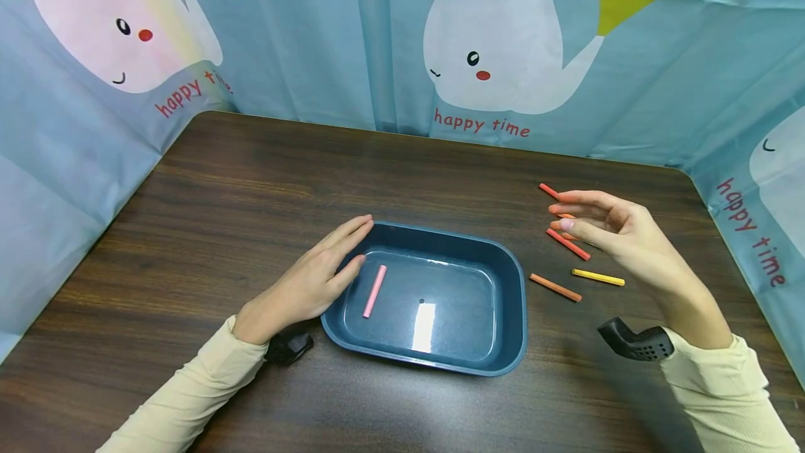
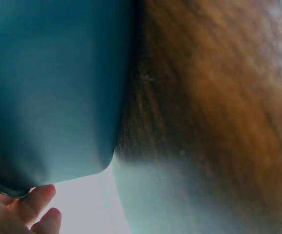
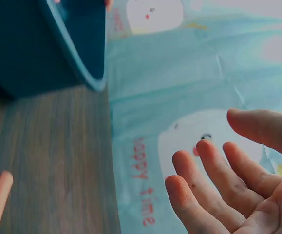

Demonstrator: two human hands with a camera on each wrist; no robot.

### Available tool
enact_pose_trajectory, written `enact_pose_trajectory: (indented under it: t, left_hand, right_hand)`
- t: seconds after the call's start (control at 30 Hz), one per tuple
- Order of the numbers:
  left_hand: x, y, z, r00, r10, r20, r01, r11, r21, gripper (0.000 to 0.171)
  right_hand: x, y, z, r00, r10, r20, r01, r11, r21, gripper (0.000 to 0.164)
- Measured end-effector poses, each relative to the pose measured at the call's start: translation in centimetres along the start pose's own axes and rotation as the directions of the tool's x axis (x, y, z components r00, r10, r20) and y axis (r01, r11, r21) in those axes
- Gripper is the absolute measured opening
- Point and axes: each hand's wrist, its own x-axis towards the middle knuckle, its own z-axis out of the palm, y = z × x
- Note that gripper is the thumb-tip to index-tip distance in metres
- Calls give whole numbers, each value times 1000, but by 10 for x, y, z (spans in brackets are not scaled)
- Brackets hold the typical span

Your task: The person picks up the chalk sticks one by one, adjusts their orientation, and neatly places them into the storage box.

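A dark blue plastic tub (image 1: 453, 289) stands on the table, with one slim pink stick (image 1: 374, 291) lying inside near its left wall. My left hand (image 1: 311, 275) rests on the tub's left rim, fingers straight; the left wrist view shows its fingertips (image 2: 42, 195) by the rim. My right hand (image 1: 613, 226) hovers over a loose group of sticks, its fingers relaxed and holding nothing, as the right wrist view confirms. Around and below it lie a red stick (image 1: 569, 245), a yellow stick (image 1: 598, 277), an orange stick (image 1: 556, 288) and another red stick (image 1: 548, 191). The hand partly hides one more orange stick.
The dark wooden table (image 1: 264, 180) ends at the back and sides against a light blue curtain (image 1: 327, 40) printed with whales. A black wrist device (image 1: 635, 341) sits at the right cuff, another (image 1: 291, 347) at the left.
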Motion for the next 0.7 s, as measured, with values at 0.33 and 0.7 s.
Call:
enact_pose_trajectory:
  t: [0.33,0.7]
  left_hand:
    - [0,0,1,1000,-7,9,7,1000,7,56]
    - [-1,1,1,1000,-11,2,11,1000,6,56]
  right_hand:
    - [-10,31,-16,995,-34,-98,43,995,92,41]
    - [-11,45,-30,979,-18,-202,-9,991,-132,41]
